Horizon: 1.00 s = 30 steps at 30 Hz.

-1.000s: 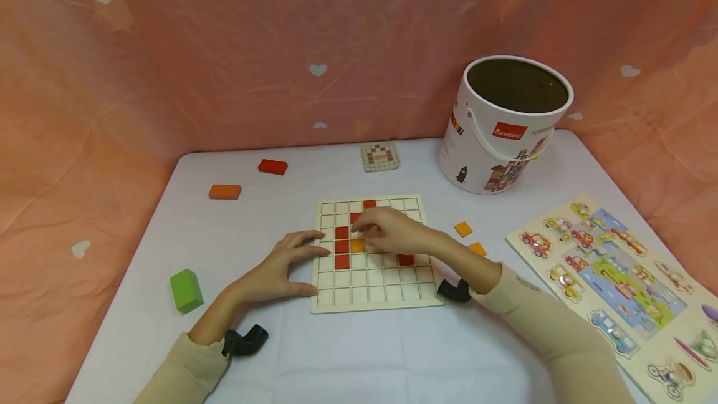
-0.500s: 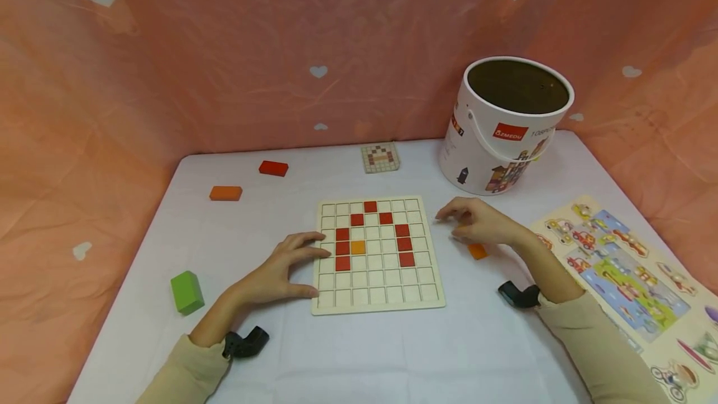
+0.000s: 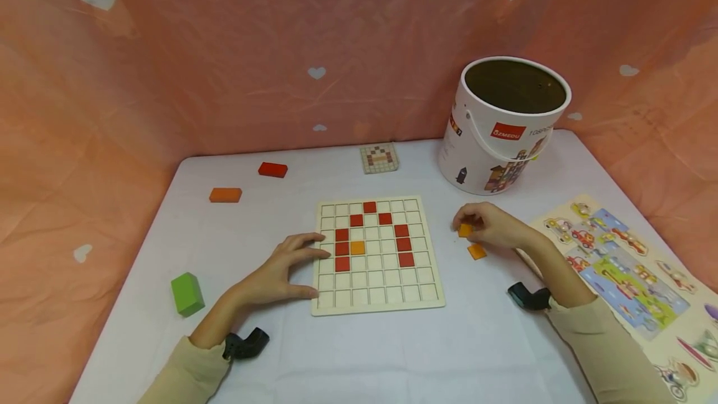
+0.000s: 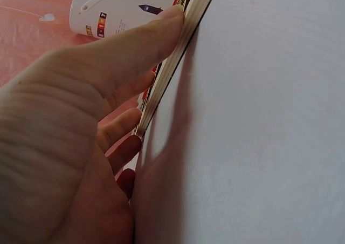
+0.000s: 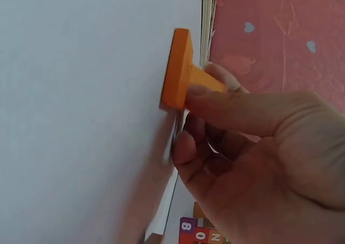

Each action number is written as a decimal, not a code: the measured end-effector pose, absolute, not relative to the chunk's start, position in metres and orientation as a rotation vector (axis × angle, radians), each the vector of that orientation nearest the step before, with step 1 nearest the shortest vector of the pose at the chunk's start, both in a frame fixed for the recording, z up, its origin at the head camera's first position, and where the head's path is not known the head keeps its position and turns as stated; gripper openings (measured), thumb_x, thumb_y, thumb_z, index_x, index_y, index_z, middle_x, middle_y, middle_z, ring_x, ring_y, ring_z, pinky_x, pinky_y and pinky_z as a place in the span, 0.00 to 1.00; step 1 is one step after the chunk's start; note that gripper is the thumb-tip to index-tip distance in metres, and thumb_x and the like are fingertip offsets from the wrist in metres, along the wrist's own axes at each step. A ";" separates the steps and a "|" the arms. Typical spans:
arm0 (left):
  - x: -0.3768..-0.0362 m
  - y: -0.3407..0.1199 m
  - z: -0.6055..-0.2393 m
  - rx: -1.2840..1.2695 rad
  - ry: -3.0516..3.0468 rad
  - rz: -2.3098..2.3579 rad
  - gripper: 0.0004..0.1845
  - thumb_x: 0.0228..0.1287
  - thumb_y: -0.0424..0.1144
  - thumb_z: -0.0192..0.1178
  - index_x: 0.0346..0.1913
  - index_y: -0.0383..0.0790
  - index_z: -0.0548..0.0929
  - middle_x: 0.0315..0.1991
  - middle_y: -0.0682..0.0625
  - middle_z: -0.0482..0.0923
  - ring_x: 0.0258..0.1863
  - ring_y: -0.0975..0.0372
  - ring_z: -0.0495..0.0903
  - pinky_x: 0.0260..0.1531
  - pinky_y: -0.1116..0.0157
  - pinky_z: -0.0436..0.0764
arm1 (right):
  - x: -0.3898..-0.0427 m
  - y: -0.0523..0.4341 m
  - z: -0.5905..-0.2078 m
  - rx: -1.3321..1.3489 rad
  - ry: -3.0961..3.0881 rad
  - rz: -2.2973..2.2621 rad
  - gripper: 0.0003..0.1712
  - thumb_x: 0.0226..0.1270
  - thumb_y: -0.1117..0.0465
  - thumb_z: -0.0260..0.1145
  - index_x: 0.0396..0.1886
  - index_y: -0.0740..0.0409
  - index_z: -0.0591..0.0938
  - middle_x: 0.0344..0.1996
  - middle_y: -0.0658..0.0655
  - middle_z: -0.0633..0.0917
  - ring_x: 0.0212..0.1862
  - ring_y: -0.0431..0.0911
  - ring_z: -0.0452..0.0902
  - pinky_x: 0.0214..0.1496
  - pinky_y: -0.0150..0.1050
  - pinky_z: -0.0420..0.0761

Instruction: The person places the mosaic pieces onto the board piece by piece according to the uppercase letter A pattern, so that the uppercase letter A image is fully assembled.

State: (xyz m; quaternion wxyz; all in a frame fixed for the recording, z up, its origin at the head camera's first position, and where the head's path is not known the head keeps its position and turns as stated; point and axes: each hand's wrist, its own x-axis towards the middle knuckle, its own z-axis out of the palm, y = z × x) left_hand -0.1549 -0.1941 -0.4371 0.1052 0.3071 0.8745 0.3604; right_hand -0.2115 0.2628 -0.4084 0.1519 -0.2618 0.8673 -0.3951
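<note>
Your right hand, right of center, pinches a flat square orange tile just above the smooth white table; another orange tile lies just below it. Your left hand, fingers spread and relaxed, rests against the wooden grid board, whose cells hold red squares and one orange.

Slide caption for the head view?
Left hand steadies the grid board; right hand pinches an orange tile.
</note>
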 end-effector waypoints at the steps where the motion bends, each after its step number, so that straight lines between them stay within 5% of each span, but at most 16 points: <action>1: -0.155 -0.194 -0.437 0.902 2.577 1.064 0.34 0.49 0.52 0.77 0.62 0.53 0.80 0.74 0.52 0.59 0.73 0.51 0.54 0.65 0.36 0.55 | -0.212 0.261 -0.408 -0.753 2.496 -1.136 0.13 0.57 0.79 0.66 0.41 0.66 0.83 0.40 0.56 0.84 0.44 0.51 0.75 0.47 0.35 0.75; 10: -0.155 -0.195 -0.438 0.898 2.581 1.059 0.34 0.49 0.53 0.77 0.62 0.54 0.80 0.74 0.52 0.59 0.73 0.51 0.53 0.65 0.36 0.55 | -0.219 0.214 -0.399 -0.792 2.491 -1.209 0.09 0.64 0.73 0.67 0.44 0.66 0.83 0.36 0.55 0.83 0.38 0.48 0.74 0.40 0.34 0.75; 17: -0.155 -0.195 -0.438 0.892 2.584 1.058 0.34 0.49 0.52 0.77 0.62 0.54 0.81 0.74 0.52 0.59 0.73 0.51 0.54 0.66 0.36 0.55 | -0.221 0.153 -0.395 -0.936 2.275 -1.233 0.11 0.68 0.75 0.60 0.47 0.68 0.82 0.41 0.60 0.83 0.31 0.45 0.79 0.37 0.34 0.79; 21: -0.156 -0.194 -0.437 0.887 2.580 1.061 0.34 0.49 0.52 0.77 0.62 0.54 0.80 0.74 0.52 0.59 0.73 0.51 0.53 0.66 0.37 0.54 | -0.220 0.129 -0.395 -0.972 2.207 -1.196 0.12 0.67 0.78 0.58 0.47 0.69 0.83 0.35 0.59 0.83 0.28 0.46 0.79 0.34 0.37 0.82; 30: -0.156 -0.194 -0.437 0.884 2.576 1.057 0.34 0.49 0.52 0.77 0.62 0.55 0.80 0.74 0.53 0.59 0.73 0.51 0.54 0.66 0.37 0.55 | -0.212 0.114 -0.394 -1.113 2.455 -0.925 0.12 0.65 0.72 0.67 0.47 0.65 0.85 0.43 0.56 0.84 0.42 0.45 0.77 0.48 0.36 0.78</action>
